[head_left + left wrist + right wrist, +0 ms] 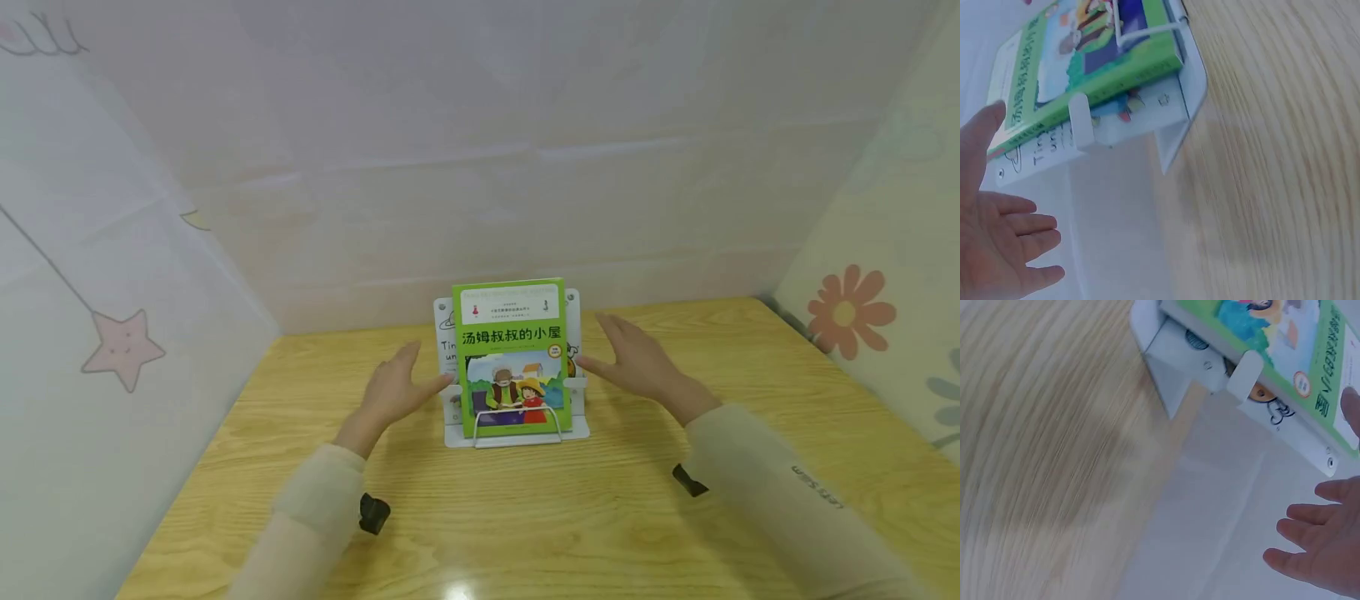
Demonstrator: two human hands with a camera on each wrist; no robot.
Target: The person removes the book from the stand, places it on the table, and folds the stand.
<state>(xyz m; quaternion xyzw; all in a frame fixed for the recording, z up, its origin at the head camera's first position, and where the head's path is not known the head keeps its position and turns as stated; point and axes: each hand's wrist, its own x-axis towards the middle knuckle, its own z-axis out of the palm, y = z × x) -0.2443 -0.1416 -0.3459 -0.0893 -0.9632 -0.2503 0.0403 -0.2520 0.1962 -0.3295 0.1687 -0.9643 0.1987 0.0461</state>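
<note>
A green picture book [513,342] with Chinese characters and a drawing of two figures leans upright on a white book stand [452,433], behind its wire holder [517,412]. My left hand [393,387] is at the stand's left side, fingers extended and thumb pointing toward the book; in the left wrist view the left palm [991,250] holds nothing. On the other side, my right hand [637,358] is held with fingers spread, its thumb near the stand's right edge. The right wrist view shows the right fingers [1300,519] straight and apart from the book.
The stand rests on a light wood-grain table [480,508]. Pale cloth [480,200] hangs behind it, with a star-printed side [123,350] at left and a flower-printed side [851,312] at right. Dark straps [373,513] hang at both wrists.
</note>
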